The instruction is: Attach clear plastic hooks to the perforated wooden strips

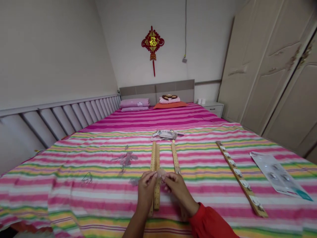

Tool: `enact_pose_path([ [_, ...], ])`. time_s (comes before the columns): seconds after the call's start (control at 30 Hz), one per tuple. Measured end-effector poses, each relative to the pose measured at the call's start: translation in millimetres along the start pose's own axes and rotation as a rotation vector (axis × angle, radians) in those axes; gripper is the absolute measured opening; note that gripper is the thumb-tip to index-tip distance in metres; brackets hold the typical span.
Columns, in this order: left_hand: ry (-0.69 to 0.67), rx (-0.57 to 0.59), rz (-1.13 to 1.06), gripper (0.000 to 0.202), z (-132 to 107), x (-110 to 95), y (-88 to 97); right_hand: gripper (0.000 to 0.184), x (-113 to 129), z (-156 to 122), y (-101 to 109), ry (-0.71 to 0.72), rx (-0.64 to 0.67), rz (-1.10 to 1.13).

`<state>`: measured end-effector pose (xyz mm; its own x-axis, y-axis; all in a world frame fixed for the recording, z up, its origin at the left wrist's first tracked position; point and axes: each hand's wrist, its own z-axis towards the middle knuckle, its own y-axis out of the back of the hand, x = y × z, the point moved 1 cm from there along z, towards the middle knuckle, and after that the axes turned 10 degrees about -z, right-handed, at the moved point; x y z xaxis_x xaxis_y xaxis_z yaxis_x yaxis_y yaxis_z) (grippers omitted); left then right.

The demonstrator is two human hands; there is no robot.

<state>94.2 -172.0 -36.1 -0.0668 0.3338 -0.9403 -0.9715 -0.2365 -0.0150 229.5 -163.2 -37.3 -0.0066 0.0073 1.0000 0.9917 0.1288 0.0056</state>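
Observation:
My left hand [146,186] and my right hand [177,186] meet at the middle of the bed. Fingertips of both pinch a small, pale, see-through piece [161,172] that looks like plastic film; its exact kind is unclear. Beneath the hands lie two narrow wooden strips with rows of holes, one the left strip [153,155], the other the middle strip [157,195]. A third wooden strip [174,154] runs partly under my right hand. Farther right, another wooden strip [232,169] carries several white round pieces with metal parts in a row.
Scraps of clear film [125,159] lie left of the strips, with a small wiry heap [87,178] beyond them. A clear package [166,134] sits past the strips' far ends. At right is a blister pack [279,177] holding metal hooks. A slatted rail [61,114] borders the bed.

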Motion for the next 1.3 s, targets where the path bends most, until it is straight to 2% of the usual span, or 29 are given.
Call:
enact_pose_path([
  [0.17,0.048,0.006,-0.087,0.026,-5,1,-28.2,0.031,0,3,20,-0.004,-0.12,0.048],
  [0.3,0.195,0.084,-0.162,0.039,-1,6,-43.7,0.026,1,11,41,0.011,-0.17,0.034],
  [0.43,0.33,0.142,-0.24,0.044,18,11,-58.2,0.025,-2,31,66,0.006,-0.119,-0.045],
  [0.53,0.351,0.155,-0.25,0.045,39,16,-72.0,0.026,-6,46,80,-0.014,-0.093,-0.063],
  [0.63,0.36,0.158,-0.228,0.037,58,24,-86.2,0.027,-10,58,90,-0.028,-0.09,-0.071],
  [0.77,0.394,0.159,-0.216,0.026,73,37,-99.9,0.024,-16,69,99,-0.029,-0.121,-0.087],
  [1.03,0.45,0.145,-0.185,0.008,82,62,-113.2,0.024,-40,90,103,-0.023,-0.195,-0.123],
  [1.3,0.475,0.094,-0.083,0.004,92,85,-121.1,0.024,-59,110,104,0.022,-0.255,-0.197],
])
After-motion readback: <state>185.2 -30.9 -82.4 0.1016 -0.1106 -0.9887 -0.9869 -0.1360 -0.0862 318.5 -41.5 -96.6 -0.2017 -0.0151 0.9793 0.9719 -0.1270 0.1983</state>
